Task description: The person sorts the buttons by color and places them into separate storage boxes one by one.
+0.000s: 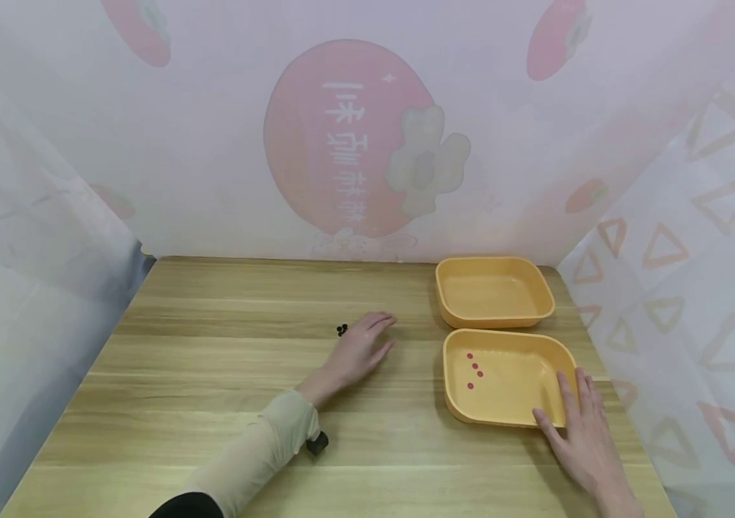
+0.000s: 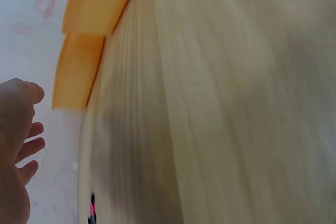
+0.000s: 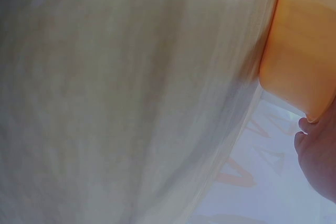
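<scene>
My left hand (image 1: 356,351) is over the middle of the table, fingers loosely extended toward the right and nothing visible in them. Just beyond its knuckles lies a cluster of small black pieces (image 1: 341,330); in the left wrist view a small patch of black and pink (image 2: 92,208) shows low on the table. My right hand (image 1: 584,435) rests on the front right corner of the near yellow tray (image 1: 510,419), with fairly straight fingers spread over the rim. Several small round red pieces (image 1: 475,366) lie on the left side of that tray's floor.
A second yellow tray (image 1: 493,321) stands directly behind the near one, at the table's back right. The wooden table (image 1: 212,345) meets printed cloth walls (image 1: 212,180) at the back and on both sides.
</scene>
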Motion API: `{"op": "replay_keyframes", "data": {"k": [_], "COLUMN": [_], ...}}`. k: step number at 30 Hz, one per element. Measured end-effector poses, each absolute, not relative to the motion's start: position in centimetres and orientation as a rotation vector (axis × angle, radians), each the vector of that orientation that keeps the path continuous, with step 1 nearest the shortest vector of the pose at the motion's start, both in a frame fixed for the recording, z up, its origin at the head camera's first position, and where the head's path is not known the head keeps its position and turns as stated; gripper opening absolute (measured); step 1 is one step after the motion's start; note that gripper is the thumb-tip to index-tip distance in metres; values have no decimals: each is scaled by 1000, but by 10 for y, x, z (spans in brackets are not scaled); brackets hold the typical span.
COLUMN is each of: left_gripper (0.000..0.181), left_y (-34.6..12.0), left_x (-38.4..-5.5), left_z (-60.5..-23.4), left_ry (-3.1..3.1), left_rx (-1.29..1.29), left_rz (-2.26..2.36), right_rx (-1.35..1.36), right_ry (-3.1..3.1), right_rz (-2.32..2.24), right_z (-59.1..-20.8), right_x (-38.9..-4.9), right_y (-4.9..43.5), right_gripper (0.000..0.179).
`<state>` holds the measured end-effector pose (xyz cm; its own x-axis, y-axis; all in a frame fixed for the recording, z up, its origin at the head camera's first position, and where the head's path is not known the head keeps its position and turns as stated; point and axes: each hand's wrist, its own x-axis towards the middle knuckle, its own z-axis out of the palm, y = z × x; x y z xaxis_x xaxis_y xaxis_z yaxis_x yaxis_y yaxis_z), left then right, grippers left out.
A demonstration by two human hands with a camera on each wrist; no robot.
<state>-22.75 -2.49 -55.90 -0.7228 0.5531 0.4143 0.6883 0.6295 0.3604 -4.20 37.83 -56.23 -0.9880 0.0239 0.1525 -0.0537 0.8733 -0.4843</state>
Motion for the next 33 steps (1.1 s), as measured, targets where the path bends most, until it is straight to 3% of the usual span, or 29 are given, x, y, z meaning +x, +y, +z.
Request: {"op": "replay_keyframes", "data": {"k": [15,33], "left_gripper": [42,18], "left_y": [-71,-90], "left_x": [-244,-250], "left_z": [-574,-582], "left_ry": [-2653,-2813], "left_rx": [-896,-798], "left_rz": [-748,-693], "right_rx": [26,20], "right_ry": [-2901,-2901], "right_rz": [748,754], "right_z": [-564,-563], "right_x": [-43,-41], "right_y": [378,379], "right_gripper": [86,85]}}
